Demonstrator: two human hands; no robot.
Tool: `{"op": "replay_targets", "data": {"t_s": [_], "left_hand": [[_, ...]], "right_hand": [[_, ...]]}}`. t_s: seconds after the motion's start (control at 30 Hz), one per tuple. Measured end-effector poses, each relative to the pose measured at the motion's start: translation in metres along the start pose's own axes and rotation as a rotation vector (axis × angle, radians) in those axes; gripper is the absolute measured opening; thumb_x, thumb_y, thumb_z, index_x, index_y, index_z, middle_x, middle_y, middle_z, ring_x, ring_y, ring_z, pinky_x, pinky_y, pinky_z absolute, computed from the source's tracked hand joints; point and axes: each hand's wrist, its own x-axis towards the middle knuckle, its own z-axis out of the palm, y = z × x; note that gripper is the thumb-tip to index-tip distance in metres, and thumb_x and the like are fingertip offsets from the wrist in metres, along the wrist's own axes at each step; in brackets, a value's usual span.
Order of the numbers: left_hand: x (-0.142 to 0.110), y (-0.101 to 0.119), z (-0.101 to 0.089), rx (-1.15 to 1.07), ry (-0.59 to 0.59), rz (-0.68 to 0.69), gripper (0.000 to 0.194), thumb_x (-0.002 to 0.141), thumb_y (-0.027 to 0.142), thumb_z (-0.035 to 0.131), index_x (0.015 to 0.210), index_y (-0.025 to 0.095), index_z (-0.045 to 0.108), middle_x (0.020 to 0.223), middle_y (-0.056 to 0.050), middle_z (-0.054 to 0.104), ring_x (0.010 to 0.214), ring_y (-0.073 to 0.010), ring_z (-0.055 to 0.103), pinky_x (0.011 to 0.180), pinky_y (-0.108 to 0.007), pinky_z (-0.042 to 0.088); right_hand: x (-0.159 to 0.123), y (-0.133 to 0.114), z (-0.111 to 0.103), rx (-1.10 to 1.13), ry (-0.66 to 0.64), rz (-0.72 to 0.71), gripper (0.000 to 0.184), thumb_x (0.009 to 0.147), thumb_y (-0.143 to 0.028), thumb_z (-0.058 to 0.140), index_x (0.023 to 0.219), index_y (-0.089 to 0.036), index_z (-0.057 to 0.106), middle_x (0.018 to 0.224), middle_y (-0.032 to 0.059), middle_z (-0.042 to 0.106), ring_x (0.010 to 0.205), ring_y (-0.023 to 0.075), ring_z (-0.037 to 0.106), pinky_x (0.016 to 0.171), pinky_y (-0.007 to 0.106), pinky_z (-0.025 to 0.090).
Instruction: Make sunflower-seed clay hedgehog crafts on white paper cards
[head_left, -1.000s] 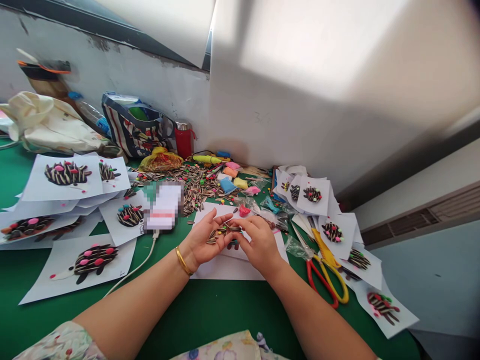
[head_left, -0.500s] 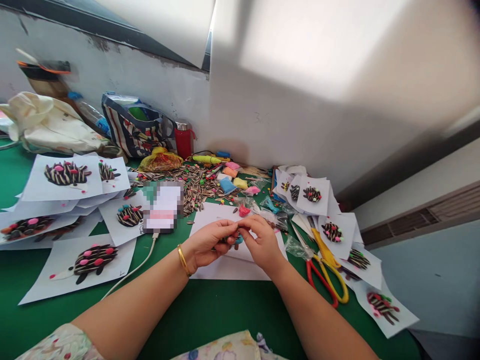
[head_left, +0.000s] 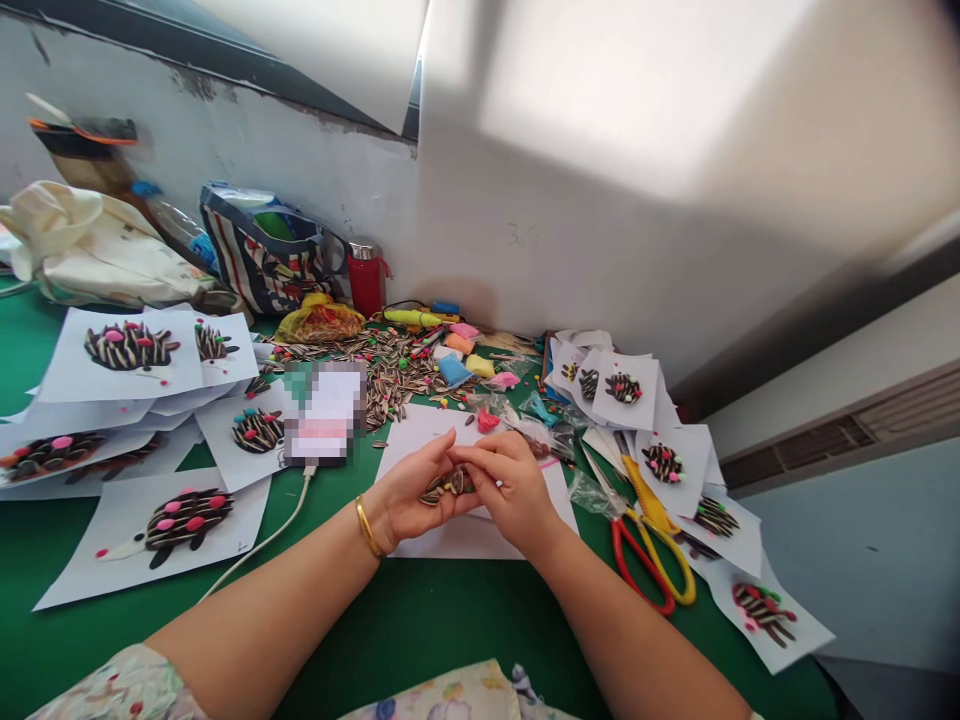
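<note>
1. Far left, a cream bag (head_left: 105,240) of soft, wrinkled cloth is slumping against the wall, and below it flat white paper sheets (head_left: 67,375) are overlapping, carrying bumpy, spiky animal shapes made of striped seeds with round pink, red and blue dots.
2. Next along, a striped bag (head_left: 255,255) is gaping at the top, a thin white cable (head_left: 282,534) is curving over the smooth green tabletop (head_left: 420,640), and a red flask (head_left: 367,280) with a shiny metal top is standing upright.
3. Loose seeds (head_left: 382,375), slim, pointed and streaky, are spreading in a messy heap beyond the hands, with soft-looking pastel packets (head_left: 454,370) sitting just beside them.
4. The left hand (head_left: 412,495), smooth gold bangle (head_left: 369,525) at the wrist, is facing palm up, half-curled and not clenched. The small clump of seeds (head_left: 450,485) is resting right in its palm, above a white sheet (head_left: 420,543).
5. The right hand (head_left: 517,490) is meeting it from the other side, fingers bent over the left's fingers, just beside that clump. Can't tell whether its fingertips are pinching a seed.
6. Further right, metal scissors with hard, looped handles (head_left: 619,545) are lying near crinkly clear plastic (head_left: 592,493), and more seed-covered papers (head_left: 651,375) are fanning out.
</note>
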Motion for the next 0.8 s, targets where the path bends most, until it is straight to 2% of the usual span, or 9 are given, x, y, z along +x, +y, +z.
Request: {"op": "replay_targets", "data": {"t_s": [0.1, 0.17, 0.27, 0.37, 0.57, 0.7, 0.8], "left_hand": [[-0.001, 0.003, 0.0, -0.042, -0.064, 0.015, 0.042, 0.095, 0.047, 0.046, 0.102, 0.009, 0.064, 0.083, -0.011, 0.067, 0.077, -0.0186, 0.069, 0.072, -0.031, 0.06], [-0.003, 0.006, 0.0, -0.072, -0.097, 0.045, 0.047, 0.096, 0.048, 0.043, 0.111, 0.008, 0.062, 0.088, -0.012, 0.068, 0.078, -0.0185, 0.069, 0.074, -0.031, 0.059], [-0.004, 0.008, 0.001, -0.07, -0.112, 0.046, 0.052, 0.095, 0.052, 0.042, 0.119, 0.009, 0.06, 0.089, -0.013, 0.067, 0.074, -0.0184, 0.069, 0.064, -0.028, 0.058], [-0.004, 0.008, 0.002, -0.054, -0.124, 0.043, 0.056, 0.094, 0.055, 0.043, 0.122, 0.01, 0.059, 0.086, -0.012, 0.067, 0.067, -0.0165, 0.067, 0.054, -0.023, 0.054], [-0.006, 0.007, 0.005, -0.052, -0.173, 0.033, 0.055, 0.095, 0.053, 0.041, 0.121, 0.008, 0.06, 0.087, -0.013, 0.067, 0.069, -0.0164, 0.067, 0.057, -0.024, 0.055], [-0.01, 0.009, 0.01, -0.006, -0.072, 0.057, 0.041, 0.096, 0.043, 0.046, 0.113, 0.01, 0.063, 0.09, -0.013, 0.068, 0.077, -0.0186, 0.069, 0.052, -0.021, 0.054], [-0.01, 0.008, 0.013, 0.046, 0.054, 0.137, 0.024, 0.094, 0.03, 0.053, 0.099, 0.01, 0.065, 0.091, -0.012, 0.068, 0.083, -0.0182, 0.069, 0.062, -0.022, 0.057]], "right_hand": [[0.001, -0.001, -0.004, -0.118, 0.002, 0.015, 0.026, 0.091, -0.018, 0.053, 0.111, -0.026, 0.069, 0.099, 0.0063, 0.062, 0.098, 0.022, 0.055, 0.087, 0.039, 0.045], [0.003, 0.0, -0.006, -0.199, 0.01, 0.052, 0.021, 0.089, -0.019, 0.057, 0.104, -0.025, 0.071, 0.097, 0.0068, 0.061, 0.096, 0.0231, 0.054, 0.087, 0.041, 0.044], [0.004, 0.002, -0.008, -0.273, -0.015, 0.074, 0.013, 0.084, -0.021, 0.064, 0.092, -0.024, 0.073, 0.092, 0.0065, 0.06, 0.093, 0.0237, 0.054, 0.085, 0.041, 0.043], [0.003, 0.003, -0.006, -0.28, -0.037, 0.073, 0.012, 0.081, -0.021, 0.067, 0.09, -0.024, 0.073, 0.092, 0.0058, 0.061, 0.093, 0.0237, 0.053, 0.084, 0.04, 0.043], [0.002, 0.001, -0.002, -0.168, -0.045, 0.066, 0.016, 0.081, -0.014, 0.063, 0.089, -0.025, 0.072, 0.098, 0.0048, 0.064, 0.098, 0.0228, 0.055, 0.088, 0.039, 0.043], [0.003, 0.004, -0.004, -0.062, 0.044, 0.077, 0.015, 0.082, -0.012, 0.057, 0.089, -0.023, 0.065, 0.095, 0.0041, 0.064, 0.095, 0.0212, 0.057, 0.086, 0.038, 0.045], [0.004, 0.007, -0.006, -0.041, 0.052, 0.094, 0.012, 0.084, -0.014, 0.055, 0.09, -0.023, 0.062, 0.091, 0.0033, 0.064, 0.089, 0.0206, 0.057, 0.083, 0.037, 0.045]]}}
